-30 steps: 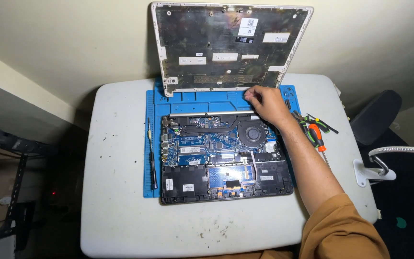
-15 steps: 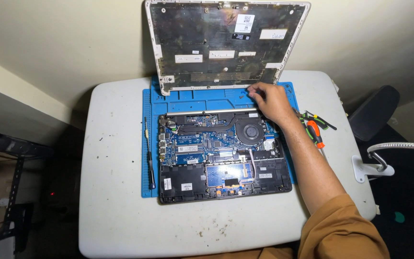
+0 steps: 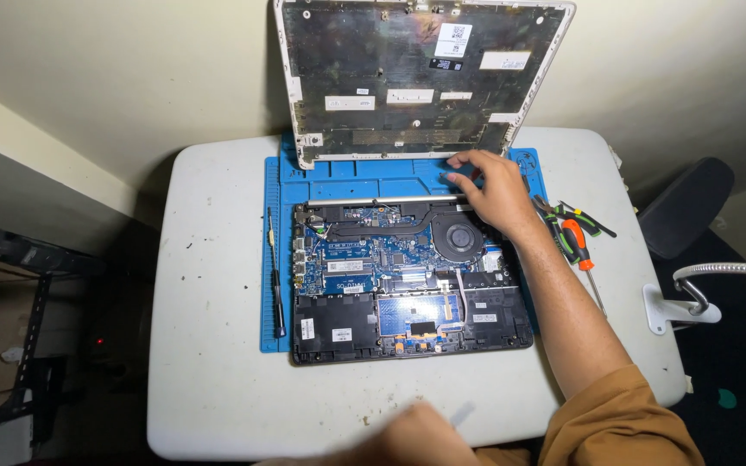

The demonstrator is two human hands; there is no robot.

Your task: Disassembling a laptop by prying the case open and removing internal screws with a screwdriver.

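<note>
1. On the blue mat (image 3: 351,188), which covers the middle of the white table (image 3: 209,380), lies an opened laptop (image 3: 407,280) with its insides showing: a blue circuit board, a round black fan and black panels along its near edge.
2. Behind the laptop, the removed bottom cover (image 3: 420,78) leans upright against the wall, its grey inner face toward the camera.
3. That cover carries several stickers: a white square one and a small black one near its top right, a white rectangle just right of those, and three white strips across its middle.
4. Small white labels also sit on the laptop's black near panels and on the board.
5. The right hand (image 3: 489,185) reaches over the laptop's far right corner, fingers spread and curled down with their tips on the mat's tray strip; whether it holds anything cannot be told.
6. The left hand (image 3: 416,440) is a blur at the table's near edge, in front of the laptop; its grip cannot be told.
7. Left of the laptop, a thin black screwdriver (image 3: 275,276) lies along the mat's edge.
8. Right of the laptop, green-handled pliers (image 3: 584,220) and an orange-handled screwdriver (image 3: 582,255) rest on the table.
</note>
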